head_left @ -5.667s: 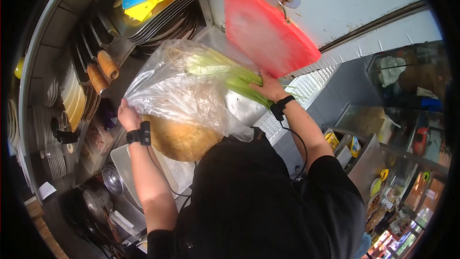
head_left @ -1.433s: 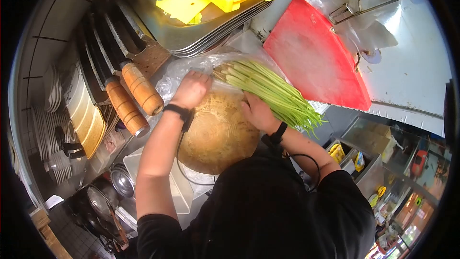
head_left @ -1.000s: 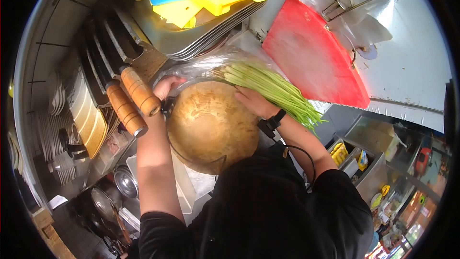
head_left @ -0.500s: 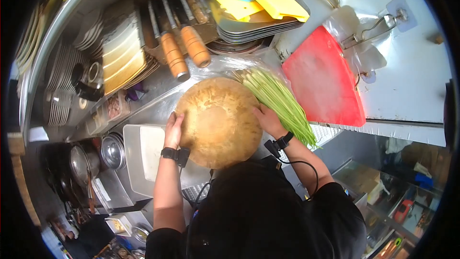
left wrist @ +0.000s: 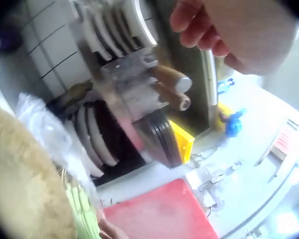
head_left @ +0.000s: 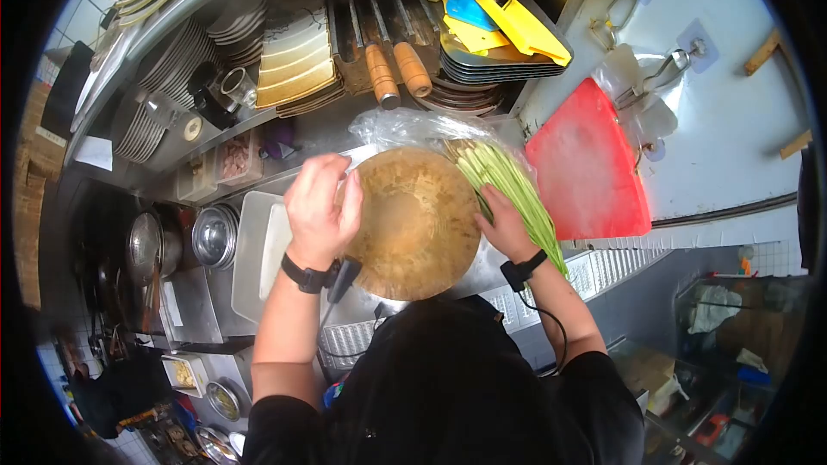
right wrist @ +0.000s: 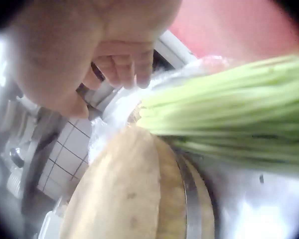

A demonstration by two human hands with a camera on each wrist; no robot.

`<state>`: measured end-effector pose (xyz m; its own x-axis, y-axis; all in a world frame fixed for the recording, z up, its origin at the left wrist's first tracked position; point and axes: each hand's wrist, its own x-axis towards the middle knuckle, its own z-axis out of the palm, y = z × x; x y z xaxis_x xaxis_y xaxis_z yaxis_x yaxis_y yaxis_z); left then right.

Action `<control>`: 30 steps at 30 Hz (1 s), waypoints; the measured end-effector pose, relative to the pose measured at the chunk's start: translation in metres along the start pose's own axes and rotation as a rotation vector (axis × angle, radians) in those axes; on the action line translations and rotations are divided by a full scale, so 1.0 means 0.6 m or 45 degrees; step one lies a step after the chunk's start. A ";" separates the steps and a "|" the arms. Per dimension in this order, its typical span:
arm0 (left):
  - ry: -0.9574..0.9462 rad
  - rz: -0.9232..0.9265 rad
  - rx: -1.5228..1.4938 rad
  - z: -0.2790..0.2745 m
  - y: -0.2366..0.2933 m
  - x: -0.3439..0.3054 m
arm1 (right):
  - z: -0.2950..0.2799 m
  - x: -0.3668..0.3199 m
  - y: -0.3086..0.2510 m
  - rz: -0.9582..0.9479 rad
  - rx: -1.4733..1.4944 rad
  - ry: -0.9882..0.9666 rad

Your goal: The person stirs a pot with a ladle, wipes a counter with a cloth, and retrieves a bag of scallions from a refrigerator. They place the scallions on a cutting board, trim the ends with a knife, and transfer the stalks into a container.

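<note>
A round wooden chopping block (head_left: 418, 224) with a metal band stands in front of the person. Along its right side lies a bunch of long green stalks (head_left: 510, 185) with pale ends. The left hand (head_left: 319, 211) is raised beside the block's left edge; the left wrist view shows its fingers (left wrist: 205, 37) loosely bent around nothing. At the block's right edge, the right hand (head_left: 506, 228) overlaps the stalks in the head view. Seen from the right wrist, its fingers (right wrist: 122, 69) reach forward over the bunch and grip nothing. Behind the block lies a crumpled clear plastic bag (head_left: 413, 127).
A red cutting board (head_left: 590, 164) leans against the wall at right. Two wooden-handled blades (head_left: 381, 77) jut from the back shelf, near stacked trays topped by a yellow plastic tool (head_left: 512, 21). A whitish plastic tub (head_left: 250, 258) stands left of the block.
The plastic bag, earlier held over the block with the stalks, now lies behind it. The left hand has lifted off the block's left edge; the right has shifted from the block's edge toward the stalks.
</note>
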<state>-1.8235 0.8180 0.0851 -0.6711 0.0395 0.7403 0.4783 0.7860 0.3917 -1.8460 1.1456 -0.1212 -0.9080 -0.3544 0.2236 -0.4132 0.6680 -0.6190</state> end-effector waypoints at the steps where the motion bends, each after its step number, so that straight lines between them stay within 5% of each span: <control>1: 0.044 0.097 -0.004 -0.009 0.017 0.020 | -0.023 -0.004 -0.010 -0.047 -0.061 0.041; 7: -0.218 -0.090 -0.453 0.041 0.103 0.027 | -0.155 0.077 -0.082 -0.278 0.010 0.576; 9: -0.621 -0.516 -0.711 0.111 0.131 -0.040 | -0.157 0.116 -0.102 -0.255 0.181 0.733; 11: -0.855 -0.542 -0.965 0.191 0.137 -0.119 | -0.141 0.151 -0.115 -0.214 0.281 0.805; 12: -1.015 -0.953 -1.239 0.203 0.156 -0.135 | -0.131 0.161 -0.124 -0.169 0.398 0.880; 17: -0.797 -1.288 -1.657 0.207 0.187 -0.159 | -0.077 0.183 -0.152 -0.065 0.652 0.840; 19: -0.755 -1.309 -1.737 0.200 0.184 -0.169 | -0.069 0.190 -0.159 0.220 1.285 0.755; 21: -0.717 -1.316 -1.737 0.190 0.185 -0.169 | -0.061 0.191 -0.157 0.244 1.371 0.737; 23: -0.680 -1.323 -1.738 0.186 0.183 -0.171 | -0.048 0.197 -0.144 0.413 2.197 0.574; 24: -0.655 -1.303 -1.748 0.189 0.177 -0.175 | -0.038 0.203 -0.128 0.416 2.197 0.566; 26: -0.620 -1.284 -1.754 0.187 0.174 -0.177 | -0.023 0.216 -0.098 0.710 2.876 0.442; 30: -0.639 -1.294 -1.654 0.178 0.172 -0.177 | -0.019 0.213 -0.113 0.727 2.929 0.505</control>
<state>-1.7638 0.9608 -0.0115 -0.9476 0.2536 -0.1944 -0.2768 -0.3475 0.8959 -1.9350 1.0622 -0.0422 -0.9354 -0.1989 -0.2924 0.2318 -0.9693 -0.0822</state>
